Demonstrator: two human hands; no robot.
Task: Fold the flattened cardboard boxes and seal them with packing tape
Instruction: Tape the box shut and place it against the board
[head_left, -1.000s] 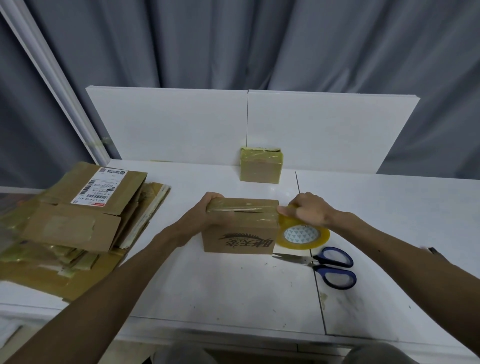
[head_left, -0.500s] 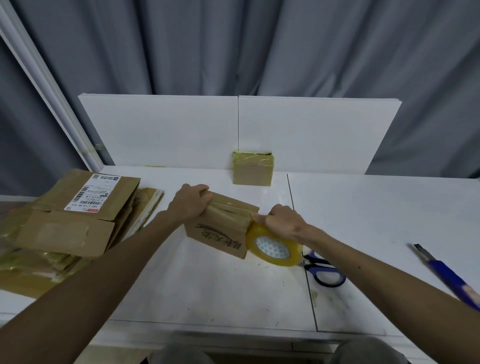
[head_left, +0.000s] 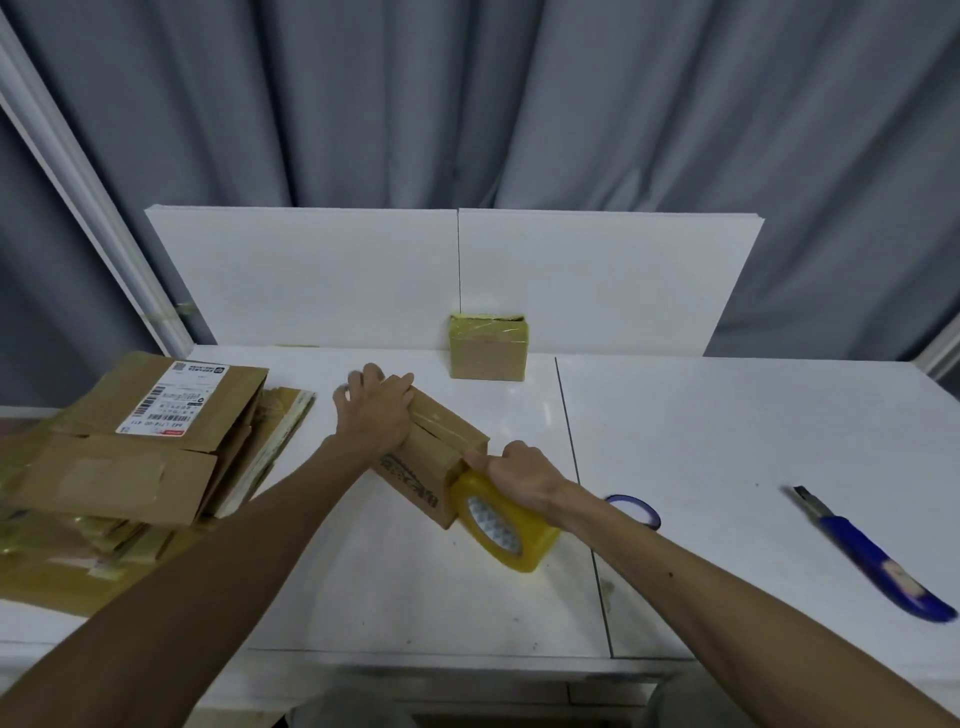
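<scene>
A small brown cardboard box (head_left: 415, 475) with black print lies turned at an angle in the middle of the white table (head_left: 701, 441). My left hand (head_left: 375, 410) presses down on its far top end with fingers spread. My right hand (head_left: 522, 475) grips a yellow roll of packing tape (head_left: 501, 522) at the box's near right corner, where tape runs down over the edge. A sealed, taped box (head_left: 488, 345) stands at the back against the white boards.
A pile of flattened cardboard boxes (head_left: 130, 452), the top one with a shipping label, lies at the left. Blue-handled scissors (head_left: 636, 509) peek out behind my right wrist. A blue utility knife (head_left: 872, 553) lies at the right. Upright white boards (head_left: 597, 280) close the back.
The box has rotated so its long side points toward me. My right hand pulled the tape roll down over the near end. My left hand shifted onto the far top.
</scene>
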